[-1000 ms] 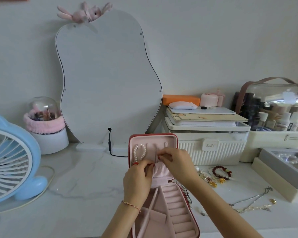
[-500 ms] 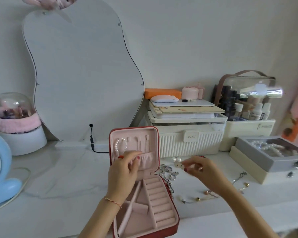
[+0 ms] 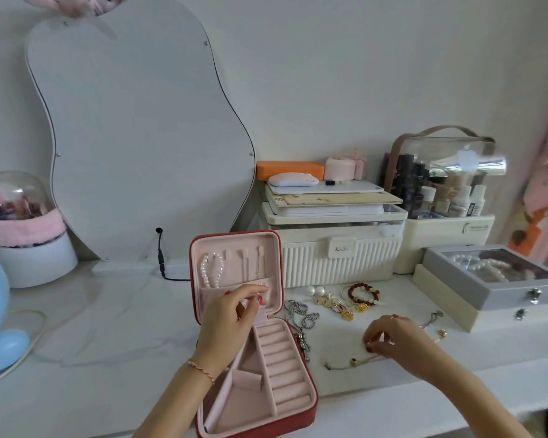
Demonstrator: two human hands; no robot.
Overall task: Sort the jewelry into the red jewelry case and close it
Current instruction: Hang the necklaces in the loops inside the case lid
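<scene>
Since half a second ago, right hand (image 3: 389,339) has dropped from beside the pearl earrings (image 3: 316,291) down to the thin chain (image 3: 350,363) lying at the front of the table (image 3: 108,311); left hand (image 3: 234,314) has not left the lid pocket.

Head view, the only one:
- Case (image 3: 298,415) sits open, lid upright, base toward me. Pearl bracelet (image 3: 212,270) already hangs on a lid hook, its lower end tucked in the pocket.
- Left hand: fingers curled at the pocket's edge, pinching it. Whether anything is held inside the pocket, I cannot tell.
- Right hand: fingertips (image 3: 369,348) narrowed to a pinch at the chain's end, touching it. Chain not lifted yet; a small dark bead sits along its length.
- Not yet sorted: silver chain (image 3: 299,311) just beside the case, gold pieces (image 3: 336,306), red bead bracelet (image 3: 363,294), another chain (image 3: 432,320) near the grey box (image 3: 494,294).

Risks, as I judge them:
- Pinch is on a very fine strand; a shallow grip could slip and drop it over the table's front edge, which is near.
- Lifting by one end may drag the free end across the silver chain and tangle the two.
- Letting go of the lid could let it tip.
- Closing with a chain across the rim would jam the zip.
</scene>
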